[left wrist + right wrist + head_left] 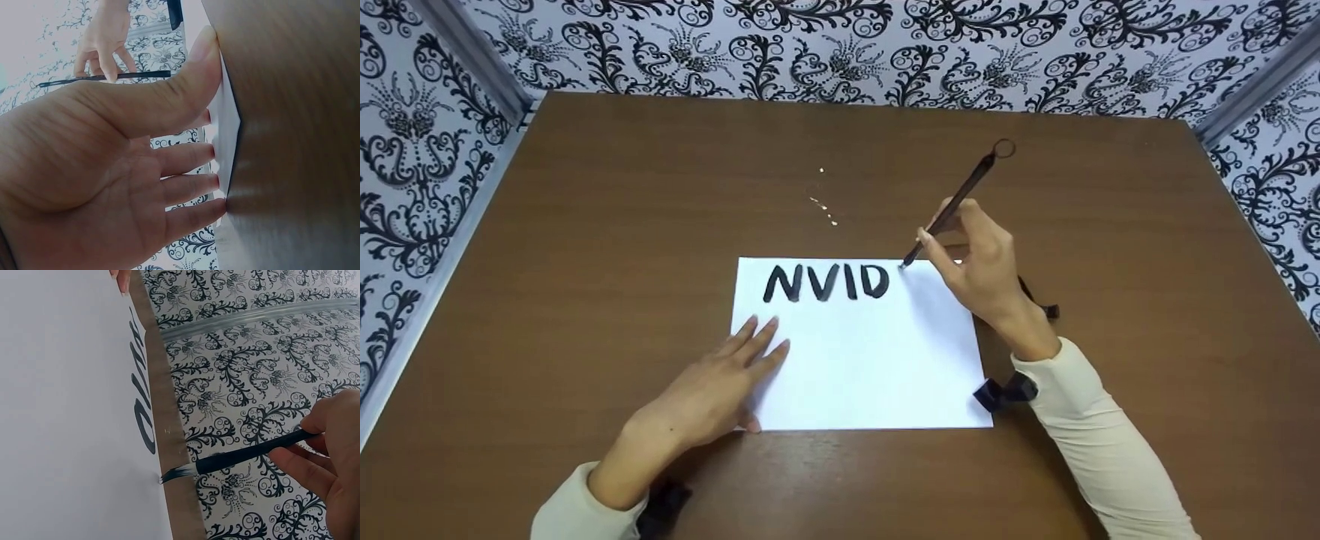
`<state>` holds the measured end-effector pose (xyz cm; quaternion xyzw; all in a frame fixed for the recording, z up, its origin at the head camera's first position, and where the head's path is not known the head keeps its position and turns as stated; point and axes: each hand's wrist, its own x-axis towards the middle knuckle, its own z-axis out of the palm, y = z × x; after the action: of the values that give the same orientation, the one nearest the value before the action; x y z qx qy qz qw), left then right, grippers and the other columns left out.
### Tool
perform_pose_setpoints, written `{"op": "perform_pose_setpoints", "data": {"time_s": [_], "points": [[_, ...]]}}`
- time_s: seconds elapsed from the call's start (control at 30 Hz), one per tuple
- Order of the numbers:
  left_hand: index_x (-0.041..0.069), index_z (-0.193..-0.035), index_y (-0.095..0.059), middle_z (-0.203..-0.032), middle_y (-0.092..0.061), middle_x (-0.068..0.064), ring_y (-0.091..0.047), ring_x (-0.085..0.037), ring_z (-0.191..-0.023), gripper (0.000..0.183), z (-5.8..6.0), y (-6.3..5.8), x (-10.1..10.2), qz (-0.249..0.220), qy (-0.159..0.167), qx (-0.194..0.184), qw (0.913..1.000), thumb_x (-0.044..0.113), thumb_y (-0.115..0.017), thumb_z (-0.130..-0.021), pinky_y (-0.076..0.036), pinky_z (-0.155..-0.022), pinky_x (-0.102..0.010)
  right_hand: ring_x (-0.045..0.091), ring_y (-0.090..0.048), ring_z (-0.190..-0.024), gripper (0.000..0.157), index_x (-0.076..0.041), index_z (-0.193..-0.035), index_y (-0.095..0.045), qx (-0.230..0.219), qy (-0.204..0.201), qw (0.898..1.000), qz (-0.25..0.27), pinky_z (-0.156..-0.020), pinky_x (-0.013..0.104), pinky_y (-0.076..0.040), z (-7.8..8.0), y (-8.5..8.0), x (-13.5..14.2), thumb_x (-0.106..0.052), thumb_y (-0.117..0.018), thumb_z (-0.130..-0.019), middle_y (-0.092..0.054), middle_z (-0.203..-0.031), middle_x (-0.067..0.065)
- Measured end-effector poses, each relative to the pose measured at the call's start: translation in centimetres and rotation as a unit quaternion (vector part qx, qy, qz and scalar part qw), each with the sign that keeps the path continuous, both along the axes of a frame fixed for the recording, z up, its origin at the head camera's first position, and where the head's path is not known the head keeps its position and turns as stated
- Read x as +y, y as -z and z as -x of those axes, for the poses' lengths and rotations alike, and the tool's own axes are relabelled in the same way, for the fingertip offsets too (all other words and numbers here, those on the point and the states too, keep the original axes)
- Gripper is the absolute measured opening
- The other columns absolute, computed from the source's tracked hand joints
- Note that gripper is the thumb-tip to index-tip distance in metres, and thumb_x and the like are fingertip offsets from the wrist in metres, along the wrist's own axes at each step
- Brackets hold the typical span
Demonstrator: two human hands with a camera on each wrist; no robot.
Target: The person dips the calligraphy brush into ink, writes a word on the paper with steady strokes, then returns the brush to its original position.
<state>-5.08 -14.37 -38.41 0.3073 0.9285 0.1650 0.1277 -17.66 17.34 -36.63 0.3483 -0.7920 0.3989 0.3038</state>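
Observation:
A sheet of white paper (870, 367) lies on the brown table, with the thick black letters NVID (850, 282) painted along its top edge. My right hand (981, 262) pinches a slim black paintbrush (969, 186) that has a loop at its far end. The brush's dark tip (167, 476) meets the paper near the top edge, just right of the D. My left hand (709, 390) rests spread over the paper's lower left side. Its thumb (194, 73) and fingertips touch the sheet near its edge in the left wrist view.
The brown table (622, 225) surrounds the sheet. Small pale specks (825, 208) show on it beyond the paper. Black-and-white patterned panels (840, 52) stand along the back and both sides. A dark strap end (1006, 391) sticks out by the right cuff.

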Motion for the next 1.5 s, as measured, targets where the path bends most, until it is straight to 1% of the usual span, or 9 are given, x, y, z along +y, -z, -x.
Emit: {"op": "perform_pose_setpoints", "data": {"time_s": [0.2, 0.47, 0.7, 0.97, 1.17, 1.33, 1.43, 1.5], "points": [[0.002, -0.146, -0.036, -0.155, -0.018, -0.019, -0.013, -0.039, -0.142, 0.088, 0.01, 0.05, 0.06, 0.001, -0.006, -0.002, 1.0000, 0.019, -0.081, -0.072, -0.035, -0.099, -0.060, 0.022, -0.068, -0.079, 0.027, 0.002, -0.106, -0.054, 0.002, -0.002, 1.000, -0.012, -0.056, 0.026, -0.056, 0.12, 0.22, -0.02, 0.005, -0.068, -0.084, -0.060, -0.086, 0.012], [0.003, -0.146, -0.036, -0.155, -0.019, -0.019, -0.013, -0.038, -0.142, 0.090, -0.04, -0.09, 0.14, 0.010, -0.008, -0.005, 0.9999, 0.021, -0.081, -0.071, -0.035, -0.099, -0.061, 0.023, -0.068, -0.079, 0.028, 0.004, -0.107, -0.054, -0.010, -0.008, 1.000, -0.016, -0.057, 0.021, -0.055, -0.19, 0.06, -0.10, 0.006, -0.068, -0.083, -0.061, -0.088, 0.012], [0.004, -0.147, -0.035, -0.156, -0.017, -0.018, -0.012, -0.037, -0.142, 0.090, -0.03, -0.10, 0.12, 0.013, -0.010, -0.008, 0.9998, 0.022, -0.080, -0.071, -0.034, -0.099, -0.061, 0.024, -0.068, -0.078, 0.027, 0.002, -0.106, -0.053, -0.021, -0.009, 0.999, -0.029, -0.056, 0.025, -0.056, -0.26, 0.02, -0.01, 0.005, -0.068, -0.083, -0.062, -0.087, 0.011], [0.004, -0.147, -0.035, -0.156, -0.017, -0.018, -0.012, -0.038, -0.142, 0.089, -0.02, 0.01, 0.06, 0.010, -0.007, -0.005, 0.9999, 0.022, -0.080, -0.072, -0.033, -0.100, -0.060, 0.022, -0.068, -0.080, 0.025, 0.001, -0.103, -0.052, -0.028, -0.018, 0.998, -0.049, -0.058, 0.022, -0.055, -0.41, -0.24, 0.06, 0.003, -0.068, -0.084, -0.062, -0.087, 0.010], [0.004, -0.147, -0.035, -0.156, -0.017, -0.018, -0.012, -0.038, -0.142, 0.090, -0.03, 0.02, 0.04, 0.008, -0.008, -0.006, 0.9999, 0.023, -0.079, -0.071, -0.033, -0.101, -0.060, 0.021, -0.068, -0.078, 0.025, 0.003, -0.101, -0.051, -0.029, -0.028, 0.998, -0.056, -0.058, 0.026, -0.056, -0.58, -0.40, 0.02, 0.003, -0.068, -0.083, -0.061, -0.087, 0.011], [0.004, -0.147, -0.036, -0.156, -0.017, -0.018, -0.013, -0.038, -0.142, 0.089, -0.03, 0.02, 0.10, 0.009, -0.011, -0.006, 0.9999, 0.022, -0.080, -0.072, -0.032, -0.101, -0.060, 0.020, -0.068, -0.075, 0.024, 0.004, -0.101, -0.051, -0.028, -0.033, 0.997, -0.060, -0.059, 0.020, -0.054, -0.65, -0.48, -0.04, 0.004, -0.067, -0.083, -0.061, -0.085, 0.011], [0.004, -0.146, -0.036, -0.156, -0.018, -0.018, -0.013, -0.038, -0.142, 0.088, -0.01, 0.01, 0.15, 0.008, -0.011, -0.006, 0.9999, 0.021, -0.080, -0.072, -0.032, -0.102, -0.060, 0.021, -0.068, -0.075, 0.024, 0.004, -0.101, -0.051, -0.030, -0.037, 0.997, -0.063, -0.058, 0.020, -0.054, -0.75, -0.57, -0.08, 0.003, -0.067, -0.083, -0.061, -0.084, 0.011], [0.003, -0.146, -0.036, -0.156, -0.018, -0.018, -0.013, -0.038, -0.142, 0.088, 0.00, 0.01, 0.15, 0.008, -0.010, -0.006, 0.9999, 0.021, -0.080, -0.072, -0.031, -0.103, -0.059, 0.020, -0.068, -0.074, 0.024, 0.003, -0.102, -0.052, -0.033, -0.038, 0.997, -0.066, -0.056, 0.023, -0.055, -0.84, -0.62, -0.07, 0.002, -0.068, -0.083, -0.061, -0.083, 0.011]]}}
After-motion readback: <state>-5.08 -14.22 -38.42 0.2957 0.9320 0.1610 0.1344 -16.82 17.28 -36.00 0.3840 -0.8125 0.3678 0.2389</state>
